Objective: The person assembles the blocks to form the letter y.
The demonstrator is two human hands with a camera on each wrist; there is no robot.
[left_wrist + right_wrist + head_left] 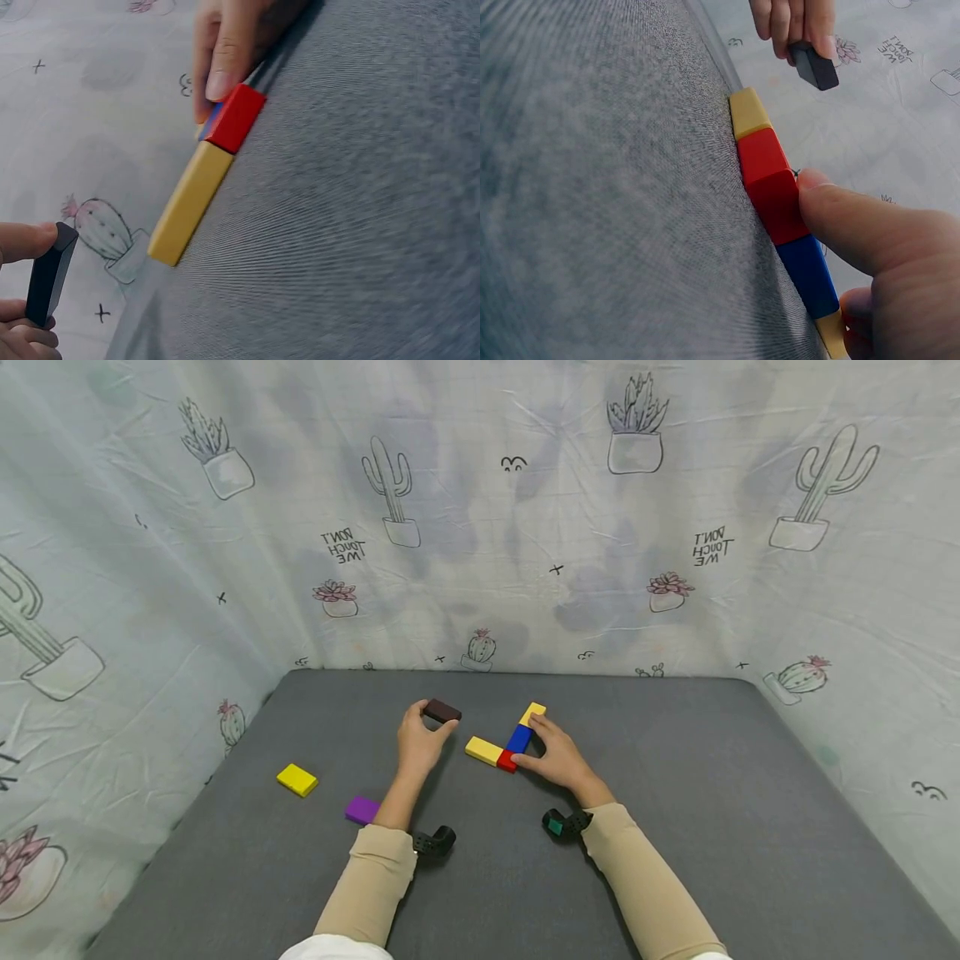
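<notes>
My left hand (422, 745) pinches a dark brown rectangular block (442, 711) between thumb and fingers, raised off the table, left of a corner-shaped row of blocks. That row joins a pale yellow block (483, 750), a red piece (506, 761), a blue block (519, 739) and another pale yellow block (532, 712) at the far end. With bent fingers my right hand (561, 758) holds the far arm of this row. In the right wrist view its thumb (840, 214) lies against the red piece, while other fingers touch the far yellow block.
On the left of the grey tabletop (712, 810) lie a bright yellow block (297, 780) and a purple block (362, 810), the purple one partly covered by my left forearm. A cloth (480, 510) printed with cacti hangs behind the table and along its sides.
</notes>
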